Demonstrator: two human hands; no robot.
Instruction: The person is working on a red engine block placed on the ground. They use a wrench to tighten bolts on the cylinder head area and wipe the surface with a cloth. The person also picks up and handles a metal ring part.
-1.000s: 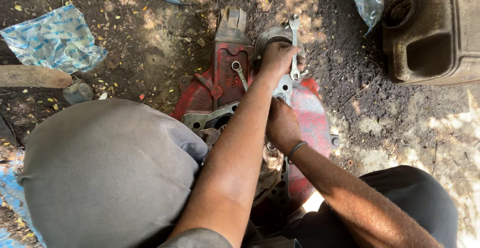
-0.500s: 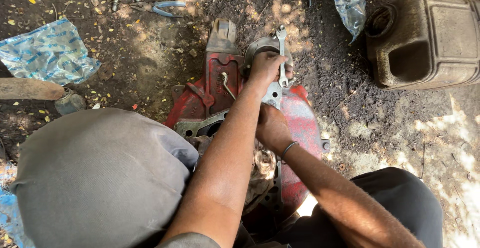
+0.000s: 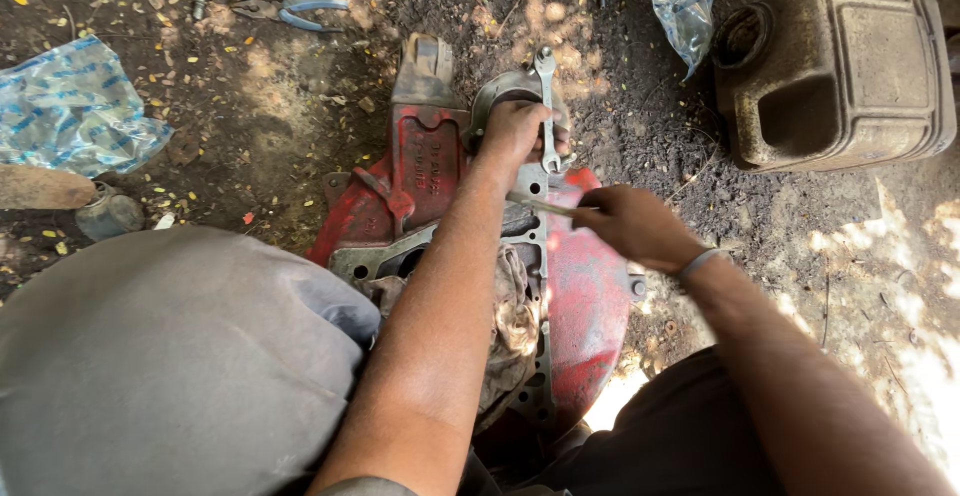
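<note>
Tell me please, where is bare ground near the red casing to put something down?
Bare dirt lies between the red casing and the blue plastic bag, below the pliers. Another patch lies right of the casing, below the dirty jerrycan. It is crowded on top, where the left hand holds a spanner and the right hand holds a thin tool.
</note>
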